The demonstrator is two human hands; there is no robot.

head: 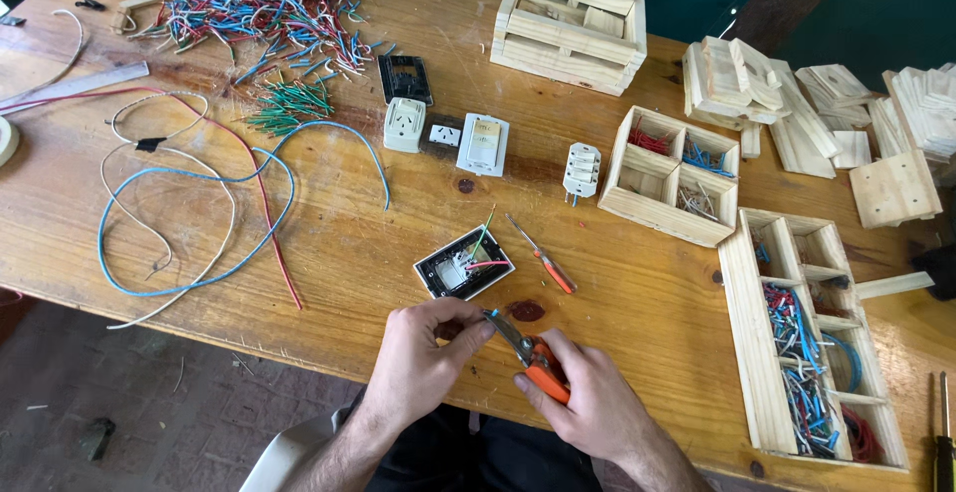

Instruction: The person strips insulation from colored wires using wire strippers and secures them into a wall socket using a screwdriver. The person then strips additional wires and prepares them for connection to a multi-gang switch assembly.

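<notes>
A pair of orange-handled metal pliers (530,355) lies tilted near the wooden table's front edge, jaws closed on the end of a short blue wire piece (490,314), just below a black switch plate.

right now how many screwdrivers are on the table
2: a small orange-handled screwdriver beside the open switch plate, and a dark-handled screwdriver at the table's far right edge. Others may be hidden.

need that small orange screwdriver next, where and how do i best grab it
Probably grip the orange handle, the thick lower-right end of the screwdriver. It lies flat and diagonal beside the black switch plate, so come from above on the right, fingers across the handle.
</notes>
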